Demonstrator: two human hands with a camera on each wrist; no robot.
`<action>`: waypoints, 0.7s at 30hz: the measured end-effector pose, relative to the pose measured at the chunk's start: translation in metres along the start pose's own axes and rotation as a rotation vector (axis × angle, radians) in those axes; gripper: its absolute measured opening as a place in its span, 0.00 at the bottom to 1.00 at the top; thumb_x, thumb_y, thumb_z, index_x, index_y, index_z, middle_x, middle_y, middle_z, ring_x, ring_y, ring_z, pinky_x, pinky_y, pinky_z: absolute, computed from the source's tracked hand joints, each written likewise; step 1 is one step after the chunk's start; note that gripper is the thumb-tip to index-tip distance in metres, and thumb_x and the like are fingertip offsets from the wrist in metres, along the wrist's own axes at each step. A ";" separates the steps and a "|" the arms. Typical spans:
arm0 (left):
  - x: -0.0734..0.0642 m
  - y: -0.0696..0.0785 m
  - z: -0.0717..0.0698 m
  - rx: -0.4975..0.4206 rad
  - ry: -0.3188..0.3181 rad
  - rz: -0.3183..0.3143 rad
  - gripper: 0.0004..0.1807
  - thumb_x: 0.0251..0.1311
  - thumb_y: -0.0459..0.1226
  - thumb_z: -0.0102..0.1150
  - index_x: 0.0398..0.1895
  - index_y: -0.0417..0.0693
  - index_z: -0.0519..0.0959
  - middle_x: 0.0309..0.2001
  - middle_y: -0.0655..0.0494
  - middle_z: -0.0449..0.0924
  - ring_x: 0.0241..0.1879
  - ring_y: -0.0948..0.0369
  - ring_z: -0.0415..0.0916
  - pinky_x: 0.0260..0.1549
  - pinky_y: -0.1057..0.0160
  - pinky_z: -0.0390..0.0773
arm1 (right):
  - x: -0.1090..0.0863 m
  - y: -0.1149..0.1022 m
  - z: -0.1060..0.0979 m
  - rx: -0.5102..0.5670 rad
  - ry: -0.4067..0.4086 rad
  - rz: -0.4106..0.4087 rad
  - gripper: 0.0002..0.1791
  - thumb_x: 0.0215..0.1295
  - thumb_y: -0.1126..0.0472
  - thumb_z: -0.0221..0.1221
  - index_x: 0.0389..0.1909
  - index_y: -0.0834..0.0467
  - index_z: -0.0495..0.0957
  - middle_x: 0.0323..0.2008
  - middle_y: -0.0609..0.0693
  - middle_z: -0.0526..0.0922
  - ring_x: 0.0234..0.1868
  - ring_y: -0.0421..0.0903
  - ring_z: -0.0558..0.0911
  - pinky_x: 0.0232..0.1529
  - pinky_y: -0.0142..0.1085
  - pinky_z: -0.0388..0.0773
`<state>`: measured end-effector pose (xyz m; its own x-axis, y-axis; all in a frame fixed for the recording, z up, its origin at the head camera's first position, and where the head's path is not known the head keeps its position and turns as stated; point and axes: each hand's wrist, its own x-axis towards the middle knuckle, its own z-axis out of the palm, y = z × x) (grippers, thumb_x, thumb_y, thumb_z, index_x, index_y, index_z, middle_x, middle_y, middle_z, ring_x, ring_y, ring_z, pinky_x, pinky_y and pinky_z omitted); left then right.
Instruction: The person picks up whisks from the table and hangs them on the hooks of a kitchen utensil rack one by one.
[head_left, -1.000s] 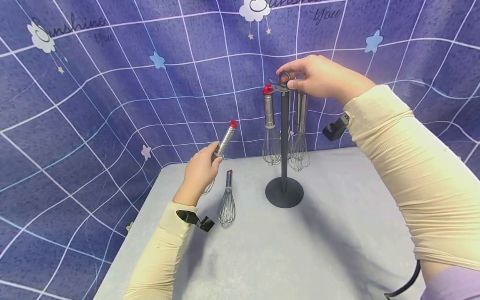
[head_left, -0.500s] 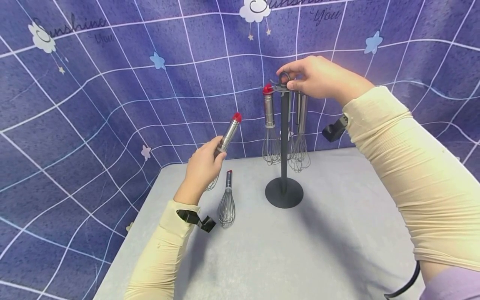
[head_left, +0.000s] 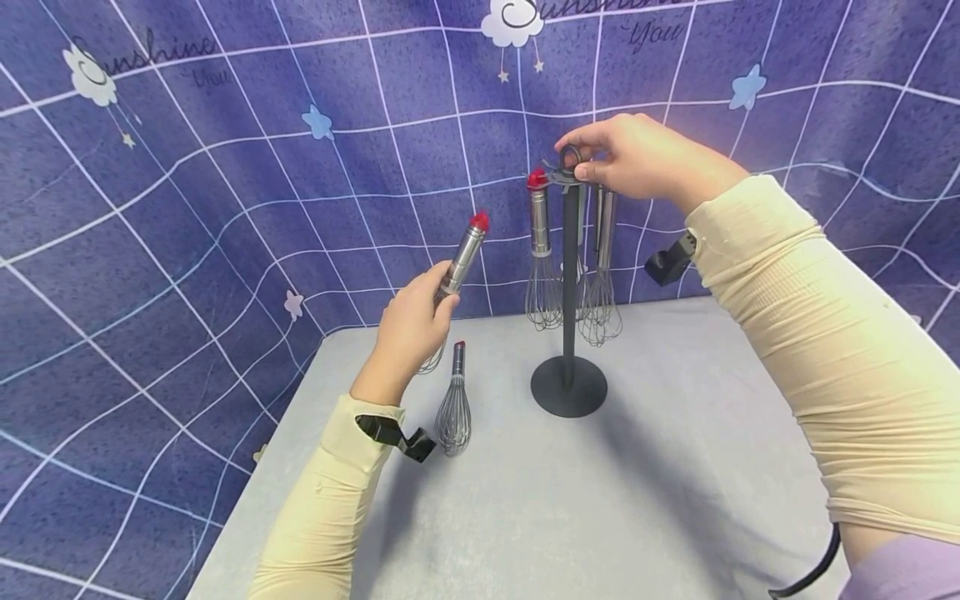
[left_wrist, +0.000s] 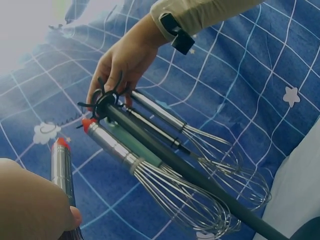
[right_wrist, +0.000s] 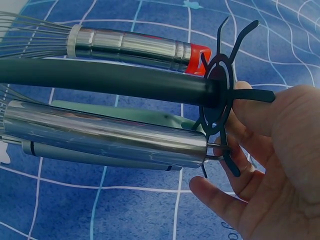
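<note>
In the head view my left hand (head_left: 412, 329) grips a steel whisk (head_left: 468, 254) by its handle, red end up and tilted right; most of its wires are behind the hand. My right hand (head_left: 641, 158) pinches the ring on top of a black utensil rack (head_left: 569, 292). A red-tipped whisk (head_left: 539, 225) hangs on the rack's left side, and more whisks (head_left: 602, 283) hang on its right. In the right wrist view, a plain steel handle (right_wrist: 105, 135) hangs from a hook beside a pale green handle (right_wrist: 125, 114). The held whisk's handle (left_wrist: 61, 170) stands apart from the rack.
Another red-tipped whisk (head_left: 453, 417) lies on the grey-white table (head_left: 510, 517), just right of the left wrist. The rack's round base (head_left: 568, 387) rests toward the back of the table. A blue gridded curtain (head_left: 390, 167) stands behind and to the left.
My left hand has risen slightly and moved a little right, carrying the whisk closer to the rack. The right hand keeps its hold on the ring.
</note>
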<state>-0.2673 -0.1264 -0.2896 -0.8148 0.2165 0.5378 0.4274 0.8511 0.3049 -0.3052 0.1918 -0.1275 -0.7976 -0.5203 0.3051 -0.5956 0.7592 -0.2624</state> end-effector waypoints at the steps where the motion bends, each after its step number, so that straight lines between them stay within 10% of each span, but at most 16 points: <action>1: 0.000 0.001 -0.001 0.000 0.002 0.001 0.25 0.70 0.41 0.60 0.69 0.55 0.71 0.44 0.51 0.81 0.38 0.52 0.79 0.33 0.45 0.79 | 0.000 0.000 0.000 -0.001 -0.001 0.001 0.24 0.77 0.60 0.54 0.70 0.56 0.71 0.58 0.55 0.81 0.55 0.53 0.82 0.63 0.53 0.70; 21: 0.008 0.026 -0.012 -0.029 0.001 0.011 0.26 0.70 0.41 0.59 0.70 0.56 0.70 0.50 0.51 0.82 0.46 0.52 0.80 0.41 0.45 0.80 | -0.001 0.000 0.000 -0.020 0.008 -0.013 0.24 0.77 0.60 0.54 0.70 0.57 0.71 0.58 0.55 0.82 0.53 0.52 0.81 0.62 0.52 0.70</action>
<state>-0.2579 -0.1080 -0.2673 -0.8095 0.2250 0.5422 0.4474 0.8344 0.3218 -0.3047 0.1917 -0.1279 -0.7891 -0.5268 0.3158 -0.6036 0.7602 -0.2404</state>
